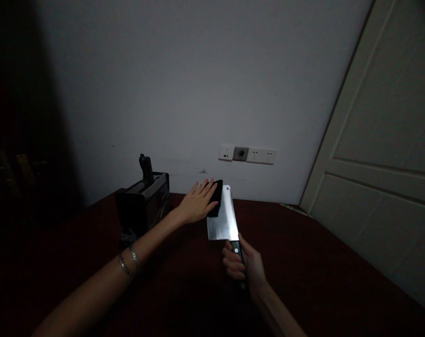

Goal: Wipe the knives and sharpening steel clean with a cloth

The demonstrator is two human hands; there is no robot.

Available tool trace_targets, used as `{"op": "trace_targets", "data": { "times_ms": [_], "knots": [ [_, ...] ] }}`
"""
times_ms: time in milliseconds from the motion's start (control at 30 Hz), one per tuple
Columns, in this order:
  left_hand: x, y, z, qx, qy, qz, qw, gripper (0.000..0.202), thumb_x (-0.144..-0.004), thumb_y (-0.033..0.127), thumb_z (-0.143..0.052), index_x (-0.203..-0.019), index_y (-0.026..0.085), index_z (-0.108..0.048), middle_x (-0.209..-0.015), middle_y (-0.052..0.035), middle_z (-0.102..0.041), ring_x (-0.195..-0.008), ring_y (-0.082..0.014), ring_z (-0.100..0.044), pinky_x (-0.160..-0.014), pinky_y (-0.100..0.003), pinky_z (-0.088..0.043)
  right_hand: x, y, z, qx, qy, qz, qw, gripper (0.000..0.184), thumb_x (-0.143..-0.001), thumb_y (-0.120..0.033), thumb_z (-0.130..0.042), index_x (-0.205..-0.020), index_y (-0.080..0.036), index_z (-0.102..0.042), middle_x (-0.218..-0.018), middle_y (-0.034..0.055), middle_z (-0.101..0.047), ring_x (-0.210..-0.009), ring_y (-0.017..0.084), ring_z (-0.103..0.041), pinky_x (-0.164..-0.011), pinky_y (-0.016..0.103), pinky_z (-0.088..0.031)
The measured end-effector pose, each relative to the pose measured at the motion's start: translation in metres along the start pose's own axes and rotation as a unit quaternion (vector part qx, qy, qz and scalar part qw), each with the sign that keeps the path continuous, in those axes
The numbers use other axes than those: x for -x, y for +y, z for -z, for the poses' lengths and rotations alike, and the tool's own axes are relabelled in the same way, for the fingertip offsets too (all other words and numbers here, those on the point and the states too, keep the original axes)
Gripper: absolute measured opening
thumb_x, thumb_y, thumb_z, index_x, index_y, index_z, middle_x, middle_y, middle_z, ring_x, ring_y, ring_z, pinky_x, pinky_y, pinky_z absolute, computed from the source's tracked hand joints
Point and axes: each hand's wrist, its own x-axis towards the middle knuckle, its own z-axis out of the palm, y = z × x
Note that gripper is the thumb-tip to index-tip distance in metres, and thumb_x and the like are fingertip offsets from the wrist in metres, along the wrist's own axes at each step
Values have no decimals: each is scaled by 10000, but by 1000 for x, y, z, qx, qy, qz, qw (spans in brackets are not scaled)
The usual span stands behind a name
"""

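My right hand (245,267) is wrapped around the black handle of a cleaver (223,223), whose broad, shiny blade points up and away from me. Stretched flat, the fingers of my left hand (199,201) press a black cloth (217,199) against the left part of the blade near its far end. The cloth covers some of the steel, and part of it is hidden under my fingers. Beneath both hands is a dark reddish-brown table (194,281).
A dark, box-shaped knife block (142,203) with a black handle sticking out of its top stands left of my left forearm. Wall sockets (247,154) sit behind the table. A pale panelled door (384,187) is at the right. Light is dim.
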Motion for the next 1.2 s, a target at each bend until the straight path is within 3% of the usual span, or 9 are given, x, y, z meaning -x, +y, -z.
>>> {"op": "trace_targets", "data": {
  "times_ms": [133, 500, 767, 1033, 1200],
  "knots": [
    [6, 7, 0, 7, -4, -23, 1000, 586, -911, 457, -129, -1410, 151, -99, -1473, -73, -78, -1349, -217, -24, -1080, -407, -94, 2, -4, -2, -5, 7, 18, 1000, 282, -765, -373, -574, -678, -110, -523, -473, -89, -312, -346, 2, -152, -278, 98, -171],
    [41, 50, 14, 2, 8, -79, 997, 580, -907, 454, -204, -1401, 157, -141, -1471, -73, -110, -1347, -214, -26, -1086, -382, -114, 4, -6, -2, 13, 24, 32, 999, 289, -790, -380, -543, -682, -115, -502, -483, -92, -277, -355, 8, -152, -289, 101, -179],
    [33, 59, 16, 15, 6, -62, 998, 620, -894, 446, -284, -1400, 125, -124, -1472, -106, -66, -1343, -243, -25, -1079, -376, -162, 3, -6, 0, 24, 28, 37, 999, 304, -771, -400, -557, -672, -115, -524, -462, -82, -325, -349, 9, -156, -284, 110, -181],
    [24, 67, 15, 33, -6, -29, 999, 637, -899, 460, -224, -1395, 74, -122, -1463, -147, -70, -1339, -268, -26, -1077, -390, -173, 1, -5, 0, 32, 36, 26, 998, 332, -758, -444, -568, -651, -141, -484, -462, -83, -323, -344, 16, -165, -288, 123, -172],
    [18, 71, 13, 39, -11, -46, 998, 620, -899, 469, -232, -1397, 116, -131, -1462, -139, -88, -1340, -255, -38, -1070, -388, -182, -2, -1, 6, 35, 15, -10, 999, 373, -719, -469, -599, -606, -143, -455, -456, -83, -326, -337, 13, -159, -280, 131, -160]
  ]
}}
